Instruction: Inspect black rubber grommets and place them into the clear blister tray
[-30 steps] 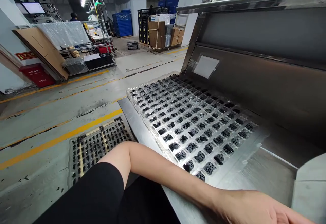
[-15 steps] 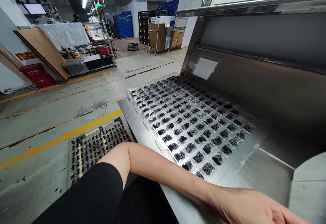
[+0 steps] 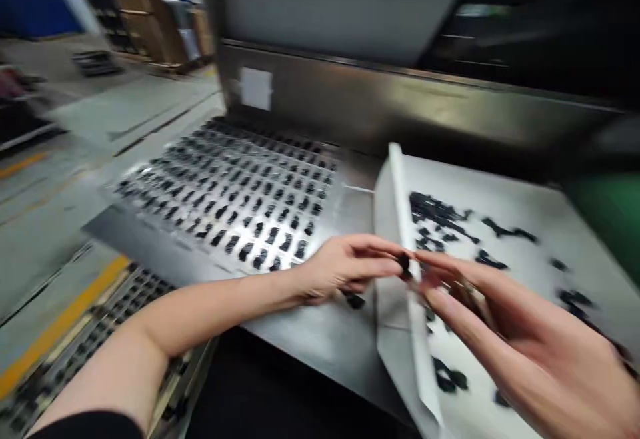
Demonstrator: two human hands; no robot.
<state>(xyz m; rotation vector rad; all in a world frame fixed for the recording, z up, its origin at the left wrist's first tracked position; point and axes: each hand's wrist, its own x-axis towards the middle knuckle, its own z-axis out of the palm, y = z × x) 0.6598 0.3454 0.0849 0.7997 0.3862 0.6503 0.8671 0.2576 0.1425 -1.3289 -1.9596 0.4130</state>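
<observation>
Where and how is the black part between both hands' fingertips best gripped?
Pinch the black part by its right edge, coming from the right, I'd judge: it is small, and the left hand is at its left side, the right hand opposite. Blur hides its exact shape.

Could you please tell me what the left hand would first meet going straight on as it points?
Probably the right hand, its fingertips just beyond the small dark part at the left hand, though blur leaves depth unclear.

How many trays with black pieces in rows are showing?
2: a clear tray on the metal bench and a lower tray at bottom left, partly hidden. Others could be stacked underneath.
</observation>
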